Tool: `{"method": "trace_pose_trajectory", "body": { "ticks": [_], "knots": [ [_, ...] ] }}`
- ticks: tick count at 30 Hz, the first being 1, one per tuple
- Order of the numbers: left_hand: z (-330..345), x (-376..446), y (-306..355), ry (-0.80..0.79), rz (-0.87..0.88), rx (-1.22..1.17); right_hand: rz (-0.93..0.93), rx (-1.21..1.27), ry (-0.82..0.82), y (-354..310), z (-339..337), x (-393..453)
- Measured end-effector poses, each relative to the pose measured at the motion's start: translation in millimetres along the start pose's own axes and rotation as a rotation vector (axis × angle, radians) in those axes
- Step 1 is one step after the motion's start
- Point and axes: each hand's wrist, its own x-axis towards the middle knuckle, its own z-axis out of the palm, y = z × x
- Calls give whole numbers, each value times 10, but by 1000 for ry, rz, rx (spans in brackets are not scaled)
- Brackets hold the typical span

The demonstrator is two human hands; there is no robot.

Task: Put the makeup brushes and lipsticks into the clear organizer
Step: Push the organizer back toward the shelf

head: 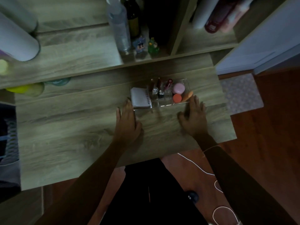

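The clear organizer [186, 82] stands on the wooden desk ahead of me. Its left compartment holds a white flat case [139, 97]. The middle slots hold upright lipsticks [159, 88] with dark red bodies. On the right lie a pink round compact [178, 88], an orange round pot [177, 98] and an orange sponge [188, 96]. My left hand [128, 120] rests flat on the desk with fingertips at the organizer's front left corner. My right hand [194, 117] lies flat with fingertips at the front right corner. Both hands hold nothing. I see no brushes.
A raised shelf behind the organizer carries a clear water bottle [119, 25], a dark bottle [134, 17] and two small figurines [153, 46]. A white cylinder [17, 39] sits at the left. The desk's front edge [146, 158] is near my legs, with a white cable [215, 184] on the floor.
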Motion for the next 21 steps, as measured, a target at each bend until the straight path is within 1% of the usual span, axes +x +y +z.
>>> {"method": "trace_pose_trajectory", "body": {
  "ticks": [4, 8, 13, 21],
  "knots": [
    [40, 111, 162, 13, 5, -15, 24, 12, -49, 182, -86, 78],
    [86, 209, 292, 18, -4, -15, -24, 54, 7, 267, -187, 142],
    [132, 297, 391, 5, -11, 11, -63, 46, 35, 347, -267, 233],
    [163, 390, 470, -6, -28, 10, -83, 22, 3, 415, -324, 381]
  ]
}}
